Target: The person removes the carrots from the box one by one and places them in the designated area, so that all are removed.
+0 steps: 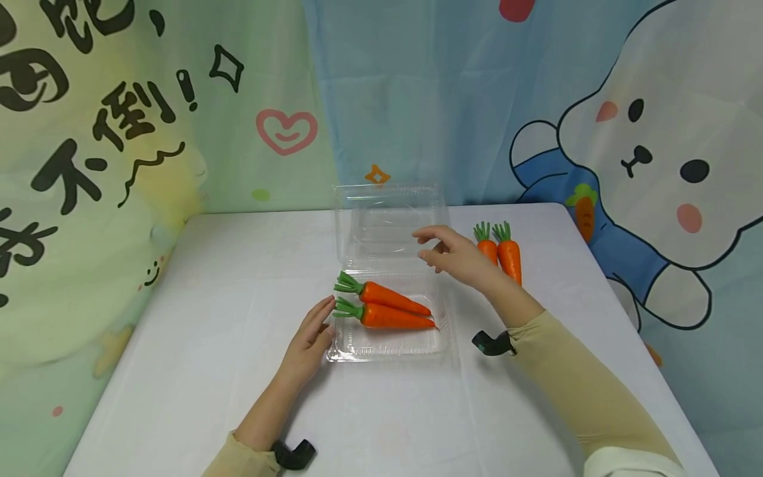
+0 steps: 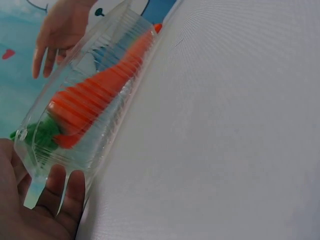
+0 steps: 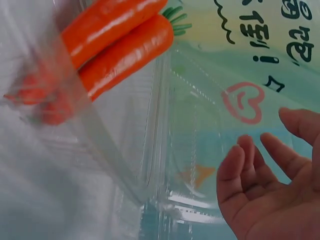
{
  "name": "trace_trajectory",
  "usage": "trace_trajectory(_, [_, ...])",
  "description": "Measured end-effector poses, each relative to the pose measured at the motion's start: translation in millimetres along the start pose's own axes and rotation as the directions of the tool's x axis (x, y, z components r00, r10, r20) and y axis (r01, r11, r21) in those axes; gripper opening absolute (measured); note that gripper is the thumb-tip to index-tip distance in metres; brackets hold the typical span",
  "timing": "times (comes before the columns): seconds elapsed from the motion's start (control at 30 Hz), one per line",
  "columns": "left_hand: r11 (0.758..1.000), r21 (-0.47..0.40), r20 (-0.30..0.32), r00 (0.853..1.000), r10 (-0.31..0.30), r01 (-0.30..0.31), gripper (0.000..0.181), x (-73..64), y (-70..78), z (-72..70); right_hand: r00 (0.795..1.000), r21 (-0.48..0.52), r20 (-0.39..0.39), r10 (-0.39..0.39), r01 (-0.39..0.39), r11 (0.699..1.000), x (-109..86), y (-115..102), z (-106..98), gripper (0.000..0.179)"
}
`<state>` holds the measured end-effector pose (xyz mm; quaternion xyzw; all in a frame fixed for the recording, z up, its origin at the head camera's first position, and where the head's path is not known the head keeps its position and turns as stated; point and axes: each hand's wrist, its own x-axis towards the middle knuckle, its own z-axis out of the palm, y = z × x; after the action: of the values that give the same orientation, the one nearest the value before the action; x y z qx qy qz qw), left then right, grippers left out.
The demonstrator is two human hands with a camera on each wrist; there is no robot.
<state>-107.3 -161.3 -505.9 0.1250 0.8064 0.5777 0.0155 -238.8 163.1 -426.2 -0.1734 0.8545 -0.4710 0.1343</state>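
A clear plastic clamshell box (image 1: pixel 381 346) lies on the table with its lid (image 1: pixel 381 232) raised at the far side. Two orange carrots with green tops, the upper one (image 1: pixel 393 298) and the lower one (image 1: pixel 396 317), lie side by side in the base, tips to the right. My left hand (image 1: pixel 306 346) rests at the base's left side; in the left wrist view its fingertips (image 2: pixel 75 182) are against the clear wall. Beside the lid's right edge is my right hand (image 1: pixel 457 257), fingers loosely bent and nothing in them, as the right wrist view shows.
Two more carrots, one (image 1: pixel 487 249) partly hidden by the right forearm and another (image 1: pixel 510 255), lie at the table's right. A white cloth covers the table (image 1: pixel 238 285). Behind it hangs a printed curtain (image 1: pixel 411 99).
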Motion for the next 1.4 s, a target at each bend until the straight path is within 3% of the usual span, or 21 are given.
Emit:
trace_trajectory(0.13, [1.000,0.000,-0.002,1.000,-0.001,0.001,0.053,-0.4,-0.8,0.1,0.993,-0.040,0.119,-0.016,0.021,0.999,1.1,-7.4,10.6,0.045])
trace_trajectory(0.3, [1.000,0.010,-0.008,1.000,-0.002,0.002,0.053,-0.4,-0.4,0.2,0.968,-0.101,0.248,-0.022,0.049,0.994,0.8,-13.0,21.9,0.048])
trace_trajectory(0.63, [1.000,0.007,-0.008,1.000,-0.009,0.009,0.053,-0.6,-0.3,-0.1,0.887,-0.240,0.459,0.054,0.065,0.969,4.3,-14.1,44.0,0.043])
trace_trajectory(0.8, [1.000,0.007,-0.005,1.000,-0.002,0.002,0.053,-0.9,-0.9,-0.1,0.855,-0.297,0.512,0.090,0.078,0.952,5.9,-17.0,52.1,0.043])
trace_trajectory(1.07, [1.000,-0.014,-0.005,1.000,0.012,-0.012,0.053,-1.0,-0.9,0.2,0.846,-0.331,0.525,0.088,0.108,0.938,9.6,-16.6,61.1,0.045])
trace_trajectory(1.27, [1.000,-0.019,0.004,1.000,0.019,-0.019,0.054,-0.7,-1.8,0.1,0.810,-0.346,0.578,0.097,0.136,0.928,12.5,-11.1,70.1,0.048])
trace_trajectory(1.4, [0.999,-0.024,0.006,1.000,0.026,-0.025,0.054,-0.6,-2.4,0.2,0.803,-0.343,0.587,0.105,0.128,0.931,14.4,-9.3,74.6,0.050])
